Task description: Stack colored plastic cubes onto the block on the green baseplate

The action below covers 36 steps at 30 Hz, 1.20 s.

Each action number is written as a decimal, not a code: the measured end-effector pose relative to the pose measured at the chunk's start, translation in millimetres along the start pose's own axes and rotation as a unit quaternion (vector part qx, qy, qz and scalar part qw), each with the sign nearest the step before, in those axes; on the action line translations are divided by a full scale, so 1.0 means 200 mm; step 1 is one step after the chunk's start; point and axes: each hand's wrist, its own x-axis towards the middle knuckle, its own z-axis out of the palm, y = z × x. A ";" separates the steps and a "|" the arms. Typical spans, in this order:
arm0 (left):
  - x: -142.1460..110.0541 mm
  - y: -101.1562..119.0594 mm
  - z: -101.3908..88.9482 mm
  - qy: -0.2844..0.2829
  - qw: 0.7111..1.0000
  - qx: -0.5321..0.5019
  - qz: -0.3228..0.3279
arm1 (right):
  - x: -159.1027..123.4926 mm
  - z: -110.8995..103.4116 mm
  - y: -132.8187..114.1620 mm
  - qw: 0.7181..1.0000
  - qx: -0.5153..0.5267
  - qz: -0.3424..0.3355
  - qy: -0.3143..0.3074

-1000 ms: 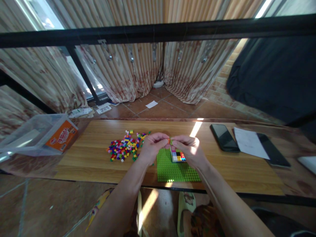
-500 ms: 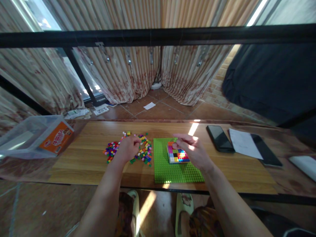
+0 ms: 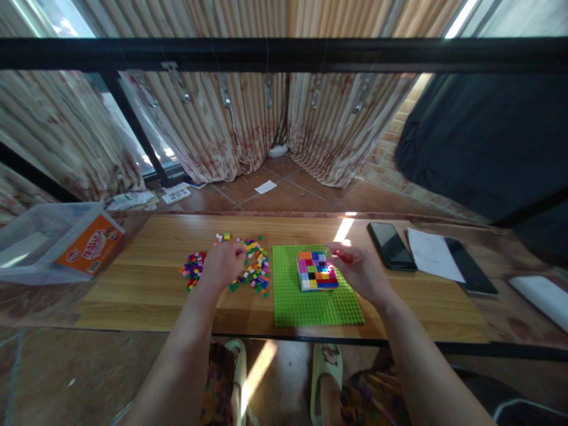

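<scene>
One left hand (image 3: 227,261) curls over many loose bricks (image 3: 256,273). One right hand (image 3: 355,265) bends half closed beside one boxy, many-colored block (image 3: 316,273) on one green board (image 3: 295,310). I can't tell what either hand holds.

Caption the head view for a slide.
Left hand at the loose bricks, right hand beside a multicolored brick build on a green baseplate.

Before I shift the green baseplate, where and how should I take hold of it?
Probably pinch the green baseplate by its near edge, coming from your side: it lies flat, that near strip is bare, and the brick block sits farther in.
</scene>
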 end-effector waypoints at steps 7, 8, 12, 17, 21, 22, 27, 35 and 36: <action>-0.01 0.26 0.17 0.041 0.977 -0.175 0.119 | -0.01 0.05 -0.05 0.993 -0.093 -0.078 -0.006; -0.01 0.30 0.18 0.045 0.973 -0.190 0.125 | -0.01 0.06 -0.05 0.992 -0.088 -0.091 0.002; -0.01 0.41 0.23 0.039 0.963 -0.240 0.116 | -0.01 0.10 -0.05 0.991 -0.060 -0.122 0.014; 0.02 0.48 0.29 -0.007 0.952 -0.290 0.099 | -0.02 0.13 -0.01 0.989 -0.062 -0.129 0.035; 0.03 0.51 0.33 -0.028 0.951 -0.292 0.101 | -0.03 0.12 0.01 0.991 -0.052 -0.112 0.055; 0.03 0.51 0.34 -0.028 0.951 -0.293 0.099 | -0.03 0.12 0.01 0.991 -0.051 -0.108 0.053; 0.03 0.52 0.34 -0.026 0.949 -0.302 0.089 | -0.03 0.10 0.03 0.993 -0.037 -0.074 0.080; 0.03 0.51 0.36 -0.025 0.947 -0.309 0.089 | -0.01 0.11 0.06 0.996 -0.053 0.016 0.075; 0.03 0.51 0.36 -0.024 0.947 -0.309 0.088 | -0.01 0.12 0.05 0.996 -0.053 0.026 0.072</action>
